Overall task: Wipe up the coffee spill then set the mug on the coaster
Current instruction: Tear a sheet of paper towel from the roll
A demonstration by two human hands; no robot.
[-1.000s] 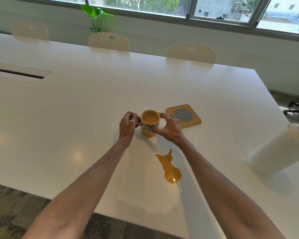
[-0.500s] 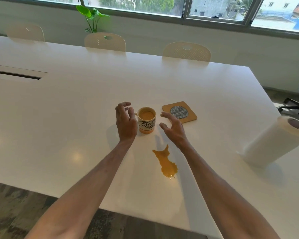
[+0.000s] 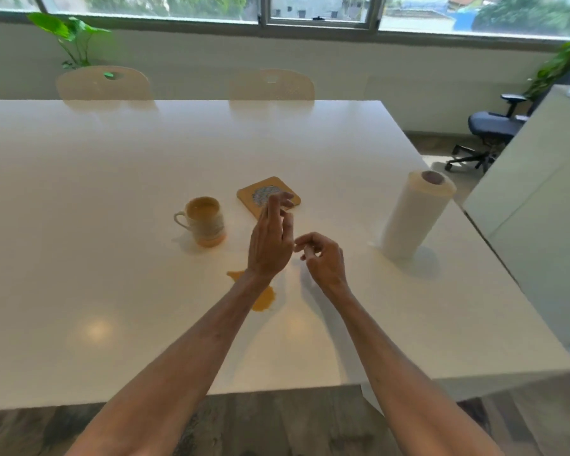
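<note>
White paper, i.e. the towel roll (image 3: 412, 218), was seen standing upright on the counter (image 3: 112, 192), to the right of the right grip (image 3: 323, 258) and a bit beyond it, well apart, w/ nothing set btw. them. That was judged the relation the next move turned on. A sheet was needed for the wipe, and the roll lay on the right grip's side, w/ the left grip (image 3: 270, 245) farther off. The roll's long axis was vertical, so a sideways reach to its wall was thought more apt than a top-down one. A loose sheet end could not be made out.

Both grips were held above the counter w/ nothing in them. The left grip's fingers were fairly straight and relaxed; the right grip's were loosely curled, empty. Their fingertips were close together.

The coffee spill (image 3: 264, 299) was unwiped, on the near side of the left grip and partly hidden under its wrist, so step 1 was judged not yet begun. The mug (image 3: 204, 222), w/ coffee up near its rim, stood to the left of the left grip, apart from it, handle turned away to the left. The coaster (image 3: 250, 195) lay just beyond the left grip's fingertips, partly covered by them in view, w/ no mug on it.
</note>
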